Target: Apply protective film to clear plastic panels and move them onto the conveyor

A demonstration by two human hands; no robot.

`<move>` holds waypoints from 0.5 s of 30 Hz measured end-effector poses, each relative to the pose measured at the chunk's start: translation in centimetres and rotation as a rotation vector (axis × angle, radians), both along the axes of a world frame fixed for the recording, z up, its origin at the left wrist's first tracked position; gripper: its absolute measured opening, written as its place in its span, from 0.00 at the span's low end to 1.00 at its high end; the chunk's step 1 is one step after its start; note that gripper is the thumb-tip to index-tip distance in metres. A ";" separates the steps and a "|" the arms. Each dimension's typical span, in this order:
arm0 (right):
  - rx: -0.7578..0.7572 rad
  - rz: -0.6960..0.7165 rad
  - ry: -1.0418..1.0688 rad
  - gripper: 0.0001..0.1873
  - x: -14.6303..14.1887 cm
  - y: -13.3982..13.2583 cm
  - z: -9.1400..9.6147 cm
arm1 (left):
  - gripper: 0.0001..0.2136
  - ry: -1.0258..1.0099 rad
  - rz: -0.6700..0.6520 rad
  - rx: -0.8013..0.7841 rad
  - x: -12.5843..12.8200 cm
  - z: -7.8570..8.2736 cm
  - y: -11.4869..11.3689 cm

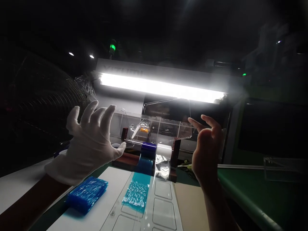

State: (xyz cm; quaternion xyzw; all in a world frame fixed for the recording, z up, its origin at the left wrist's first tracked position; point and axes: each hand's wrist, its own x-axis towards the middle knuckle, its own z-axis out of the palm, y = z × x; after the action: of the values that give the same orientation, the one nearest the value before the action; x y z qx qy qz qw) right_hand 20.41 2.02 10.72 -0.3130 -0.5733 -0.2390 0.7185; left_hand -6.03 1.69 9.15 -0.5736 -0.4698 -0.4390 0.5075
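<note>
My left hand (92, 141), in a white glove, is raised with its fingers curved over and its thumb below, around the left end of a clear plastic panel (129, 128). My bare right hand (207, 141) is raised opposite, its fingertips at the right edge of the clear outline. The panel is held up in front of the lamp, and only its thin bright edges show well. Whether it is one piece or two, I cannot tell. Below it, rolls of blue film (149, 150) and clear film (164, 151) sit on a metal rod.
A lit tube lamp (158, 88) crosses the back. A stack of blue film sheets (88, 193) lies at left on the white board (113, 179). A blue film strip (136, 194) runs down the middle. A green surface (260, 192) lies at right.
</note>
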 end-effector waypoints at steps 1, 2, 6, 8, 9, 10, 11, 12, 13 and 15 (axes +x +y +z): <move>-0.014 0.033 -0.002 0.30 -0.1 0.2 0.0 | 0.48 0.013 0.001 -0.008 -0.1 0.2 0.0; -0.015 0.065 0.001 0.30 -0.2 0.4 0.0 | 0.48 0.022 0.005 -0.014 -0.2 0.4 0.0; 0.009 0.118 0.026 0.30 -0.4 0.6 0.5 | 0.48 0.015 0.022 -0.016 0.1 1.6 -0.5; 0.020 0.093 0.028 0.30 -0.3 0.6 0.9 | 0.48 0.009 0.028 -0.032 0.5 2.4 -0.8; 0.026 0.082 0.026 0.30 -0.1 0.6 1.1 | 0.49 0.009 0.028 -0.042 0.7 2.7 -0.9; 0.033 0.074 0.021 0.30 0.1 0.7 1.3 | 0.50 0.009 0.027 -0.049 0.9 3.0 -1.0; 0.034 0.070 0.013 0.31 0.3 0.7 1.4 | 0.51 0.010 0.023 -0.048 1.1 3.2 -1.1; 0.034 0.071 0.009 0.31 0.4 0.7 1.5 | 0.52 0.011 0.025 -0.050 1.3 3.4 -1.2; 0.034 0.075 0.007 0.30 0.6 0.7 1.6 | 0.52 0.014 0.025 -0.045 1.5 3.5 -1.2; 0.032 0.086 0.010 0.30 0.9 0.7 1.7 | 0.52 0.020 0.023 -0.031 1.8 3.7 -1.4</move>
State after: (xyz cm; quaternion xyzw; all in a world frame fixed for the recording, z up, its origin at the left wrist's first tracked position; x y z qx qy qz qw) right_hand 21.33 2.75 12.38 -0.2780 -0.5786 -0.2155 0.7359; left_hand -4.18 0.33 12.81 -0.5803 -0.4780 -0.4201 0.5082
